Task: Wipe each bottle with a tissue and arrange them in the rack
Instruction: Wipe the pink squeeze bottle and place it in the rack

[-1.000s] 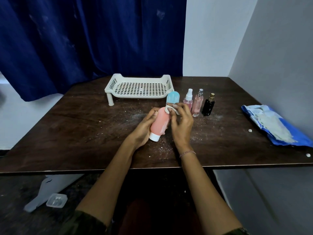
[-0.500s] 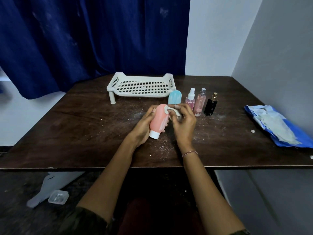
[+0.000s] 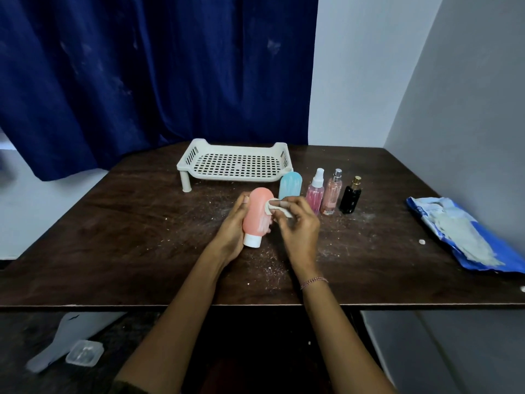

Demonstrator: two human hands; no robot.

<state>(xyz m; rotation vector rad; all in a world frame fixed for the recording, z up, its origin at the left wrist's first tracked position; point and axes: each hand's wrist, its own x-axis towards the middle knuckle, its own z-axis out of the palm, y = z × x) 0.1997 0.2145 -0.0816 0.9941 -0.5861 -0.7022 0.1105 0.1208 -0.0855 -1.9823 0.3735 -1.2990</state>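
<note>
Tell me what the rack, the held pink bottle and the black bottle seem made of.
Rack: looks like moulded plastic, matt off-white, with a grid of holes and slotted walls.
Pink bottle: likely soft plastic, opaque with a dull sheen, white cap.
Black bottle: probably glass, dark and glossy, gold-coloured sprayer on top; glossy plastic cannot be ruled out.

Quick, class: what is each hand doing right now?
Left hand: holds the pink bottle.
Right hand: pinches a tissue against it.

Dim corner room, dark wood table (image 3: 113,237).
Blue curtain (image 3: 142,81) behind left, white wall (image 3: 355,66) behind right, grey wall (image 3: 468,109) at right, dark floor (image 3: 22,331) below.
</note>
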